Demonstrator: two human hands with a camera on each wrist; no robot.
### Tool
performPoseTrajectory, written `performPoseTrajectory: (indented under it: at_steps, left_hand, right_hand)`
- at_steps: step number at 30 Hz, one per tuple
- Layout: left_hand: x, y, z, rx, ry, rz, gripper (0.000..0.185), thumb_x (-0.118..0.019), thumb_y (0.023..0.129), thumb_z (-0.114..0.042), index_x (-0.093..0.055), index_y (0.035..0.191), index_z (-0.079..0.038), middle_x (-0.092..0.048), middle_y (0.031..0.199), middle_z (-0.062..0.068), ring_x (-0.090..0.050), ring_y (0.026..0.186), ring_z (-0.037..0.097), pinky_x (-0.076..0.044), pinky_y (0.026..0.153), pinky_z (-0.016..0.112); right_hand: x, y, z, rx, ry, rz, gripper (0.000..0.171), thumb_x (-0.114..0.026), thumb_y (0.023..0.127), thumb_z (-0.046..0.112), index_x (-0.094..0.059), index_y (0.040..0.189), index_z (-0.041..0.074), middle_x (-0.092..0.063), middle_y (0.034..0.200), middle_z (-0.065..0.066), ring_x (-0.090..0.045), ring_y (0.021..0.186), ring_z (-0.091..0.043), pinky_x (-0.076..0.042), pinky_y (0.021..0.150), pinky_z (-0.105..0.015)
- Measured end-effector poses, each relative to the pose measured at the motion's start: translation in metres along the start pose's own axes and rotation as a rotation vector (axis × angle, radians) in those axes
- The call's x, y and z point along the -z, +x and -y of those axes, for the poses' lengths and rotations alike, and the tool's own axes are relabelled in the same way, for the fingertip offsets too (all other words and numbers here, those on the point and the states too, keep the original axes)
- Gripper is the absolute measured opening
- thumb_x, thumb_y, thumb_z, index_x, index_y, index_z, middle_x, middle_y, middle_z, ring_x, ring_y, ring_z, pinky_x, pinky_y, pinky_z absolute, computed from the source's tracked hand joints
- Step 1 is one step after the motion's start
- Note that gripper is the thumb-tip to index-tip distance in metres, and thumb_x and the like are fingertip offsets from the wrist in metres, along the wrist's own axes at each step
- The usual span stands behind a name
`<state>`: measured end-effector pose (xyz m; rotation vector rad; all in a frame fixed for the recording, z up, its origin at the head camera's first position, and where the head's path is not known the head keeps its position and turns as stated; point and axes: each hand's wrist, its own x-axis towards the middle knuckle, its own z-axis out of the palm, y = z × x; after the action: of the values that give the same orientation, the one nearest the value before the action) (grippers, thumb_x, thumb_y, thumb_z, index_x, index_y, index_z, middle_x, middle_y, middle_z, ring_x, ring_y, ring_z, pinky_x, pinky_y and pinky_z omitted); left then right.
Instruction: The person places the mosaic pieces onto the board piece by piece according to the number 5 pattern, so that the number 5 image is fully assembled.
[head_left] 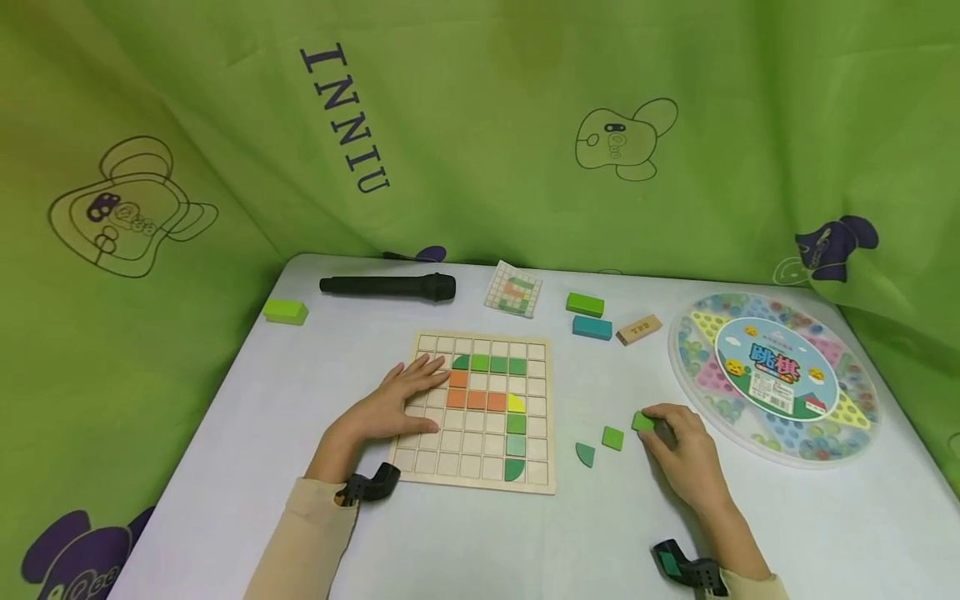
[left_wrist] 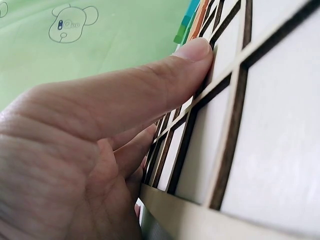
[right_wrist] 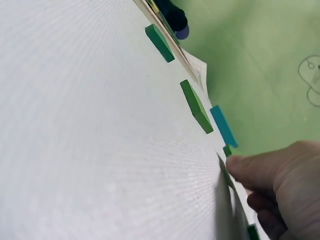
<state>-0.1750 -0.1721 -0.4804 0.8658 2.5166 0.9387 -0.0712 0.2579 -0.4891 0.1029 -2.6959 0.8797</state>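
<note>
Right of the grid board (head_left: 471,442), I see the right hand (head_left: 686,457) pinching a green square (head_left: 641,421); a second square (head_left: 612,438) and a quarter-round piece (head_left: 586,454) lie closer in. The left hand (head_left: 392,406) rests spread over the board's left side.

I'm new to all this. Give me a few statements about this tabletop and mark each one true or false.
1. The left hand rests on the wooden board. True.
2. Both hands rest on the board. False: the right hand holds a green tile off to the side.
3. The paper card lies beyond the board. True.
4. Nothing lies right of the board. False: the round game box does, for one.
5. Every tile on the board is green. False: there are orange tiles too.
</note>
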Motion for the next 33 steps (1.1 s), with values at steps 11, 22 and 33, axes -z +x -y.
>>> performPoseTrajectory:
  at_steps: [11,22,33]
  left_hand:
    - [0.0,0.0,0.0,0.001,-0.003,-0.002,0.082,-0.074,0.079,-0.04,-0.035,0.148,-0.018,-0.019,0.159,-0.001,-0.006,0.148,0.025,0.002,0.118,0.051]
    - [-0.001,0.0,0.001,-0.002,0.011,-0.007,0.082,-0.074,0.078,-0.041,-0.035,0.148,-0.019,-0.019,0.159,-0.001,-0.007,0.148,0.025,0.002,0.118,0.051]
    - [0.0,0.0,-0.001,-0.004,0.014,-0.01,0.082,-0.074,0.078,-0.04,-0.037,0.147,-0.016,-0.021,0.158,0.002,-0.008,0.148,0.027,0.001,0.118,0.053]
  right_hand:
    - [-0.015,0.001,0.034,0.161,0.141,-0.03,0.036,-0.079,0.07,-0.003,-0.07,0.103,0.009,-0.066,0.1,-0.001,-0.051,0.099,-0.007,-0.034,0.087,-0.006]
    - [-0.06,-0.009,0.098,0.238,0.272,0.125,0.033,-0.081,0.07,0.008,-0.07,0.1,0.015,-0.065,0.101,0.01,-0.056,0.098,-0.009,-0.047,0.083,-0.019]
    - [-0.089,-0.014,0.132,0.358,0.222,0.229,0.029,-0.08,0.074,0.017,-0.07,0.102,0.017,-0.061,0.104,0.01,-0.051,0.1,-0.008,-0.048,0.082,-0.025]
